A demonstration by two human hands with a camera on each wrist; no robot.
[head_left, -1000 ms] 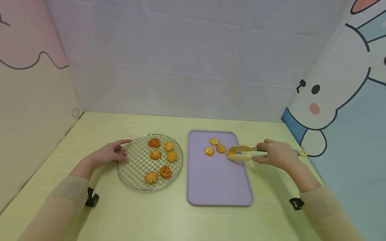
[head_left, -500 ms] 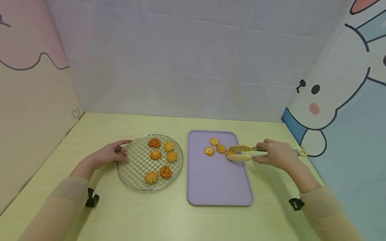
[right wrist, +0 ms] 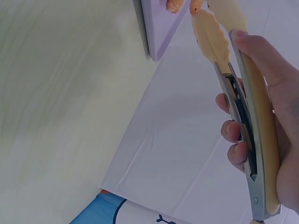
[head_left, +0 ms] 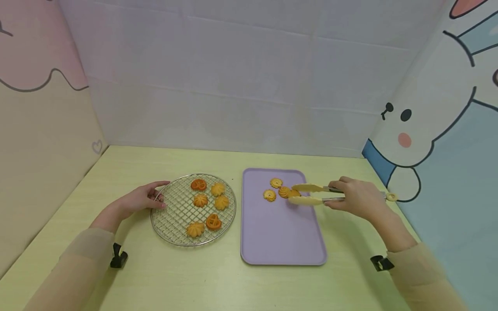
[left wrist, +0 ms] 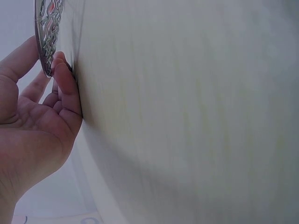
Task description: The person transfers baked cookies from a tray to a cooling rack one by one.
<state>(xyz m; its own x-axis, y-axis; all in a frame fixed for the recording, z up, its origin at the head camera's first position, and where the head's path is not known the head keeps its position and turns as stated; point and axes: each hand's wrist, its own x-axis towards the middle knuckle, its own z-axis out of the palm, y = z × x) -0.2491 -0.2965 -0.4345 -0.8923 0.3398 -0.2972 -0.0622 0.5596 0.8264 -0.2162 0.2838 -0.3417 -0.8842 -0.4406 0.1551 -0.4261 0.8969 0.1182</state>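
My left hand (head_left: 142,201) grips the left rim of a round wire cooling rack (head_left: 177,216), thumb above and fingers beneath it in the left wrist view. Several cookies lie on the rack, including a pretzel-shaped one (head_left: 213,222) and a fluted one (head_left: 195,229). The right hand (head_left: 358,198) is wrapped round the handles of cream-tipped tongs (head_left: 307,201), held level over the right side of a purple tray (head_left: 282,237). Between the spread tong tips is a golden cookie (head_left: 294,194), partly hidden, beside a swirled cookie (head_left: 284,192). Two round cookies (head_left: 269,195) lie to their left.
Rack and tray stand side by side on a pale wooden table (head_left: 218,280), a narrow gap between them. A white wall panel (head_left: 233,108) closes off the back. Printed panels rise at left and right, the right one with a cartoon rabbit (head_left: 416,129).
The tongs have shifted a little to the left, and the golden cookie between their tips now sits closer against the swirled one. My left hand and the rack stay put.
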